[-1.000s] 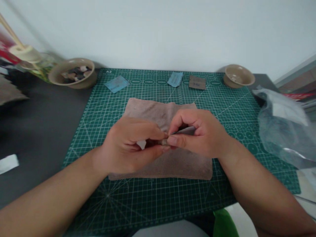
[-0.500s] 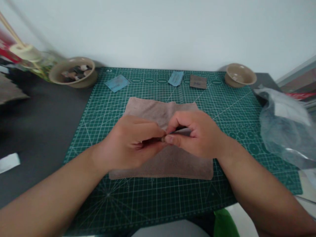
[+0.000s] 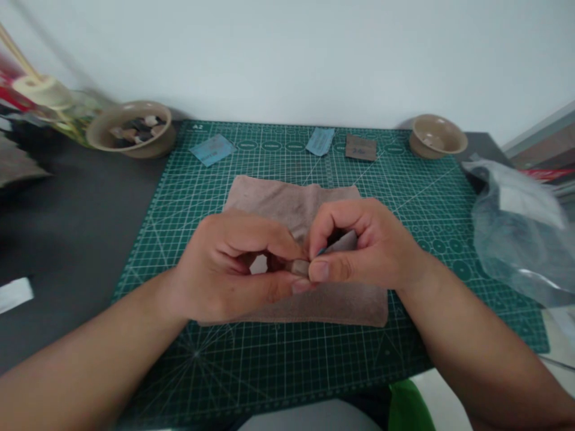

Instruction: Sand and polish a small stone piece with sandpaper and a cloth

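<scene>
My left hand (image 3: 229, 266) pinches a small tan piece (image 3: 300, 267), perhaps stone or shell, between thumb and fingertips. My right hand (image 3: 363, 245) holds a folded grey strip (image 3: 345, 242), probably sandpaper, with its blue-edged end pressed against the small piece. The fingers hide most of both objects. Both hands hover over a folded brownish cloth (image 3: 287, 200), which lies on a green cutting mat (image 3: 287, 365).
At the mat's far edge lie blue abrasive pieces (image 3: 212, 149) and a brown square (image 3: 360, 148). Tan bowls stand back left (image 3: 130, 129), holding small pieces, and back right (image 3: 438, 136). A plastic bag (image 3: 516, 221) lies at right.
The grey strip has moved onto the small piece, and my left fingers have spread slightly, showing a gap. My head has shifted slightly.
</scene>
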Demonstrator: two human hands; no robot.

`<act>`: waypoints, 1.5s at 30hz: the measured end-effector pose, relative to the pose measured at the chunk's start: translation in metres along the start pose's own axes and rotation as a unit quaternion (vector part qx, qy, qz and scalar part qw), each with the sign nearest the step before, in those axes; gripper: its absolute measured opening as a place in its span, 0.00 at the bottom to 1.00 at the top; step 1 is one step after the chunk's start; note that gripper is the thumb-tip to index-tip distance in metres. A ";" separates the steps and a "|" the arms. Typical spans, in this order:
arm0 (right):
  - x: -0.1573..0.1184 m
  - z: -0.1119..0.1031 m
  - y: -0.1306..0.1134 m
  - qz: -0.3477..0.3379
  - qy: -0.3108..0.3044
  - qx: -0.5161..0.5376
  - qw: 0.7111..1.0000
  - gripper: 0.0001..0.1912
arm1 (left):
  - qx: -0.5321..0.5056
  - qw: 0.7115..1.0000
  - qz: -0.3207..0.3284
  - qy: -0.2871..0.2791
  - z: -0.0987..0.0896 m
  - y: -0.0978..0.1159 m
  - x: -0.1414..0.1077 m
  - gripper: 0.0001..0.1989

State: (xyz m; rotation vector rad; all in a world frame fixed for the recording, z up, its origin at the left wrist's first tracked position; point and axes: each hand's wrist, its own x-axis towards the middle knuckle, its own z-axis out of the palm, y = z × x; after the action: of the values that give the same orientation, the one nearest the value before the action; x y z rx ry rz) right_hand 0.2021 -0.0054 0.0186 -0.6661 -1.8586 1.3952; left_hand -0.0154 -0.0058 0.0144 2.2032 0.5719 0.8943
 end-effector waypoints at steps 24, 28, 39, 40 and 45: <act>-0.001 -0.003 -0.001 0.006 0.043 -0.178 0.983 0.10 | 0.083 0.996 0.006 0.044 0.001 0.000 -0.001 0.05; 0.000 0.001 0.009 0.002 0.020 -0.322 0.946 0.04 | 0.265 0.960 0.089 -0.019 0.004 -0.019 -0.002 0.08; -0.001 -0.002 -0.002 0.030 0.037 -0.138 0.989 0.12 | 0.003 0.997 0.009 0.071 0.003 -0.003 -0.001 0.04; -0.001 -0.002 -0.001 0.021 0.039 -0.152 0.987 0.11 | 0.035 0.997 0.026 0.063 0.003 -0.005 -0.001 0.04; 0.000 0.002 0.012 0.002 0.028 -0.346 0.938 0.04 | 0.254 0.962 0.094 -0.048 0.002 -0.025 0.000 0.09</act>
State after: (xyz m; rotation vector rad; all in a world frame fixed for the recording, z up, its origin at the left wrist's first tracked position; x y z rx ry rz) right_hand 0.2004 -0.0027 0.0066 -1.0295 -2.3020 0.6795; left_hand -0.0172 0.0096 -0.0048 2.7864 0.6031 0.7907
